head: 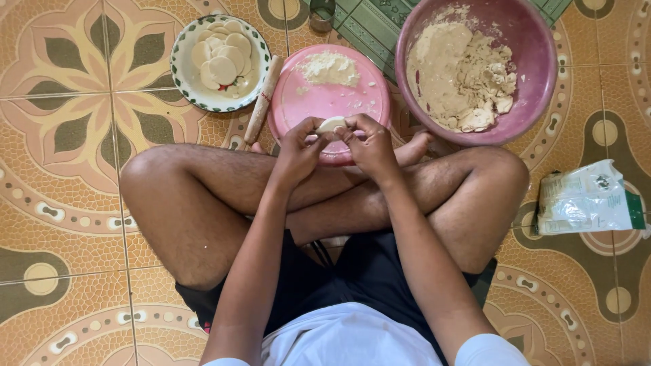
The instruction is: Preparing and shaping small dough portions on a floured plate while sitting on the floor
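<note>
Dough piece (331, 123): pinched between fingertips of left hand (298, 150) and right hand (369, 146), for shaping | held over floured pink board (305, 102) | dough bowl (536, 41) within reach.

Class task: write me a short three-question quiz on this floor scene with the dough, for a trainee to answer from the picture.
1. True or false: both hands pinch one piece of dough.
2. What lies between the plate and the pink board?
3. Which holds the flat discs: A bowl, B plate, C bag?

Key
1. True: left hand and right hand share the dough piece.
2. Rolling pin, beside the pink board.
3. B, the plate; the discs lie there.
</note>
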